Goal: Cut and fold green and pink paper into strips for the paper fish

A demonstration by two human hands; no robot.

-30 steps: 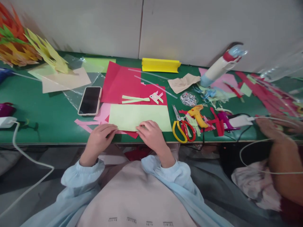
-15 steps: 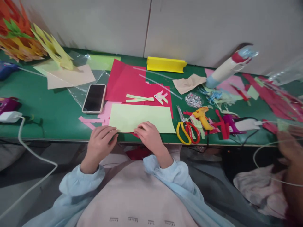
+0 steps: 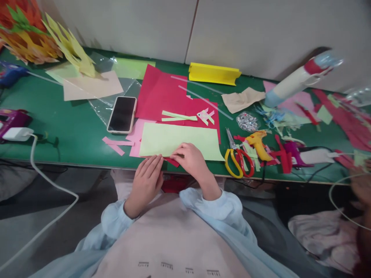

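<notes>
A sheet of pale green paper (image 3: 182, 139) lies at the table's near edge, over red and pink sheets. My left hand (image 3: 147, 177) rests with its fingers stretched out on the near edge of this sheet. Close to its right, my right hand (image 3: 191, 160) pinches the same edge between thumb and fingers. A small piece of red paper (image 3: 173, 162) shows beneath the hands. Behind the sheet lie thin pale green paper strips (image 3: 178, 116) and a small pink-and-white paper fish (image 3: 206, 116).
Scissors (image 3: 237, 160) and a yellow glue gun (image 3: 259, 143) lie to the right among paper scraps. A phone (image 3: 122, 115) is on the left. Further back stand a yellow holder (image 3: 214, 74) and a bottle (image 3: 298, 81). Another person's hand (image 3: 361, 181) is at the far right.
My left hand has slid right along the paper's near edge, and its fingers have straightened. My right hand still pinches that edge. The whole view has shifted slightly.
</notes>
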